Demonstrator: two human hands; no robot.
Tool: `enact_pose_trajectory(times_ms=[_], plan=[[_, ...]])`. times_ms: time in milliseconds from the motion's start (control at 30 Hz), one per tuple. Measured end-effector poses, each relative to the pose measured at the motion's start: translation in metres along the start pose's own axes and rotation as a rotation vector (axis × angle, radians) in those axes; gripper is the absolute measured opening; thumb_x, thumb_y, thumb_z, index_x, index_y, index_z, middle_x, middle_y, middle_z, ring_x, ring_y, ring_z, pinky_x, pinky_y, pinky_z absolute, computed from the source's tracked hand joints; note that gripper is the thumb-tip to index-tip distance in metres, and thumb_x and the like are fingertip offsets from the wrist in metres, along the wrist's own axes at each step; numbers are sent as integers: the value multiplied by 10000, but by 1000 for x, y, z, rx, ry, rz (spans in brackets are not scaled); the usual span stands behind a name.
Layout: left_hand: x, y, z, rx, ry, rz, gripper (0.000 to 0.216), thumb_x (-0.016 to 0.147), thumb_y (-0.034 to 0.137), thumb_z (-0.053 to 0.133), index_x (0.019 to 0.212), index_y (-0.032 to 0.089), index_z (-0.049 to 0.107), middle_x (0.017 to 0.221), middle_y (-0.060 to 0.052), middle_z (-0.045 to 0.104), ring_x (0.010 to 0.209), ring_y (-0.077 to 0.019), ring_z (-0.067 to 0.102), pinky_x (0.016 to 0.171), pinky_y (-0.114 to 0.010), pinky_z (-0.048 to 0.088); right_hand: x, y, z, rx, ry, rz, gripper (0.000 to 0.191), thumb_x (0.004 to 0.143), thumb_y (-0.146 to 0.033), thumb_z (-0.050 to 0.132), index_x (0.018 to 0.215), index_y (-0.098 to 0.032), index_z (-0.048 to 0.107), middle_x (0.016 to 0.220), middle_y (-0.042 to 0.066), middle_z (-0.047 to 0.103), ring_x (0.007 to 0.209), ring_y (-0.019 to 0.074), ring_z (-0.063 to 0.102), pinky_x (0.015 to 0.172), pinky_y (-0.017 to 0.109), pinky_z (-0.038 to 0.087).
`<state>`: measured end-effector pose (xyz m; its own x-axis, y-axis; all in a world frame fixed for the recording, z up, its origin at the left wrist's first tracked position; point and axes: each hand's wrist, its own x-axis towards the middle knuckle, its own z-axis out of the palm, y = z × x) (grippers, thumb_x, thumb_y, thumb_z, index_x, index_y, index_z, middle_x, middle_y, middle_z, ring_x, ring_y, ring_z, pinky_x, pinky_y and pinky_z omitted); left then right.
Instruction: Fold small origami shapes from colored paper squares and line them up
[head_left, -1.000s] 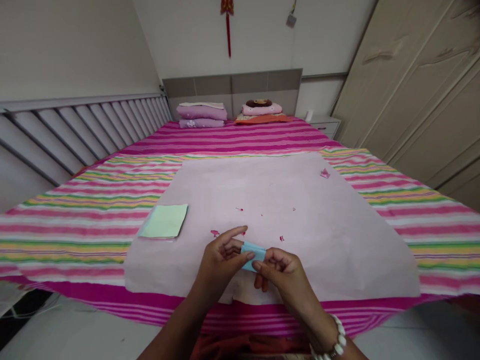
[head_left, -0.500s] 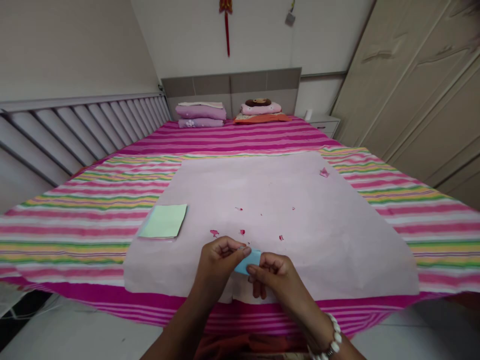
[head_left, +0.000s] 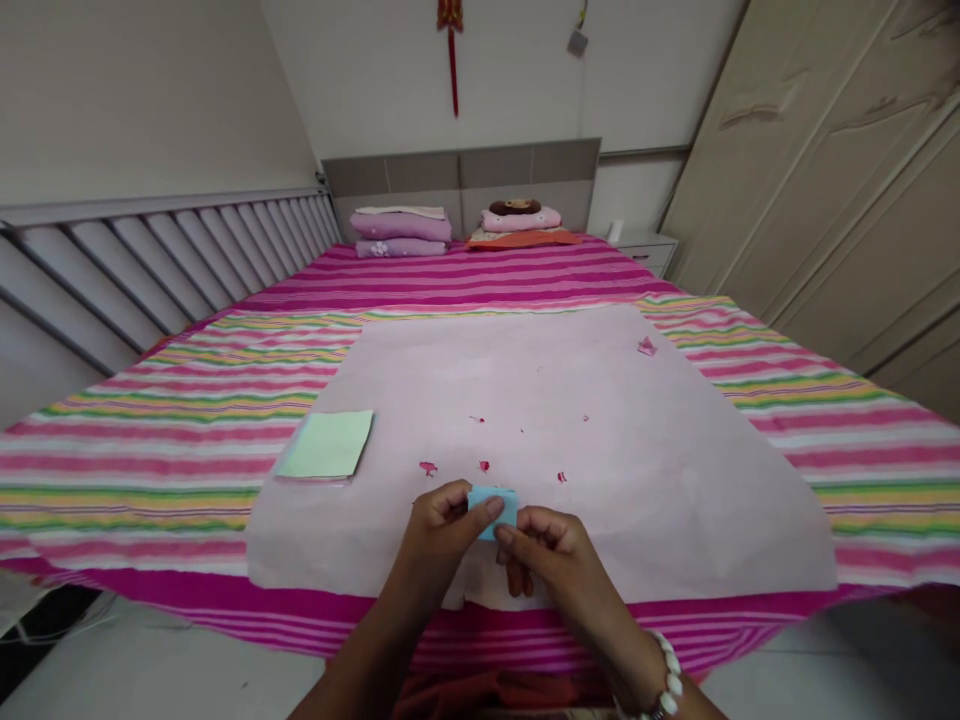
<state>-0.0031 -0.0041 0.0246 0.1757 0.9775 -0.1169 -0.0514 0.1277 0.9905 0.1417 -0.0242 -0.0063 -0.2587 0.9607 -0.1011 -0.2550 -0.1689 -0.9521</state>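
Note:
A small folded piece of light blue paper (head_left: pixel 497 504) is pinched between both my hands just above the near edge of a large pale pink sheet (head_left: pixel 600 450) spread on the bed. My left hand (head_left: pixel 442 535) is closed, thumb and fingers gripping the paper's left side. My right hand (head_left: pixel 551 555), with a white bead bracelet at the wrist, is closed on the paper's lower right side. Most of the paper is hidden by my fingers.
A stack of light green paper squares (head_left: pixel 328 445) lies at the sheet's left edge. Small pink paper scraps (head_left: pixel 428 467) dot the sheet, with a larger pink piece (head_left: pixel 646 347) far right. Folded bedding (head_left: pixel 401 232) sits at the headboard. A wardrobe (head_left: pixel 840 170) stands right.
My left index finger, stretched out a second ago, has curled down onto the blue paper. Both hands have drawn closer together and the paper has turned slightly between them.

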Motion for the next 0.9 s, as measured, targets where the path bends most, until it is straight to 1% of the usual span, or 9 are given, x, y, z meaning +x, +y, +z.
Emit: enact_pose_trajectory(times_ms=[67, 167, 300, 433, 500, 633, 700, 767, 900], plan=[[-1, -1, -1, 12, 29, -5, 327, 740, 406, 681, 565, 164, 548, 521, 51, 483, 529, -100, 453, 526, -220, 360, -2, 1, -1, 1, -11, 2, 348, 757, -470, 682, 617, -159, 615, 417, -30, 560, 369, 85, 470, 419, 210, 351], [-3, -2, -2, 33, -9, 6, 290, 726, 398, 694, 601, 162, 582, 564, 42, 504, 570, -109, 462, 558, -222, 372, -4, 0, -2, -19, 4, -2, 364, 760, -487, 669, 611, -165, 590, 394, -44, 534, 344, 76, 440, 400, 203, 326], [-5, -1, -4, 92, -1, 35, 289, 725, 378, 692, 578, 158, 574, 545, 44, 467, 561, -108, 434, 549, -223, 354, -4, -10, -8, -88, -73, 15, 351, 728, -489, 698, 636, -160, 619, 459, -22, 576, 393, 95, 492, 425, 219, 360], [-8, 4, -2, 165, 39, 106, 320, 705, 340, 706, 510, 160, 526, 530, 56, 389, 524, -89, 355, 499, -213, 299, -1, -23, -17, -116, 56, -139, 257, 655, -387, 789, 749, -171, 688, 519, -44, 546, 477, 91, 468, 469, 217, 365], [-9, 6, 0, 192, 26, 129, 308, 704, 326, 705, 509, 161, 534, 544, 51, 397, 524, -89, 353, 490, -213, 294, -1, -26, -20, -103, 91, -185, 217, 673, -360, 782, 744, -179, 684, 518, -44, 540, 472, 93, 459, 459, 222, 360], [-11, 5, 3, 258, 30, 165, 281, 715, 300, 701, 522, 156, 555, 564, 40, 422, 532, -91, 373, 489, -219, 301, -4, -28, -19, -126, 62, -170, 199, 771, -359, 702, 713, -176, 651, 487, -25, 567, 440, 99, 461, 444, 232, 353], [-12, 2, 2, 249, 15, 150, 210, 713, 293, 710, 591, 156, 608, 578, 32, 482, 538, -94, 421, 503, -220, 341, -5, -28, -17, -132, 66, -179, 207, 789, -361, 682, 708, -175, 636, 491, -18, 576, 453, 106, 476, 454, 235, 360], [-13, -1, 0, 186, -20, 112, 168, 679, 273, 749, 775, 162, 668, 655, 11, 593, 587, -114, 518, 553, -232, 419, -6, -27, -16, -115, 84, -201, 214, 794, -364, 674, 703, -178, 622, 504, -16, 578, 468, 112, 489, 464, 237, 369], [-15, -8, -5, 14, -76, 102, 561, 586, 162, 818, 1103, 183, 599, 906, -49, 697, 807, -185, 654, 729, -304, 527, -4, -25, -17, -49, 95, -212, 212, 807, -360, 662, 709, -180, 608, 522, -22, 575, 488, 113, 491, 489, 236, 382]])
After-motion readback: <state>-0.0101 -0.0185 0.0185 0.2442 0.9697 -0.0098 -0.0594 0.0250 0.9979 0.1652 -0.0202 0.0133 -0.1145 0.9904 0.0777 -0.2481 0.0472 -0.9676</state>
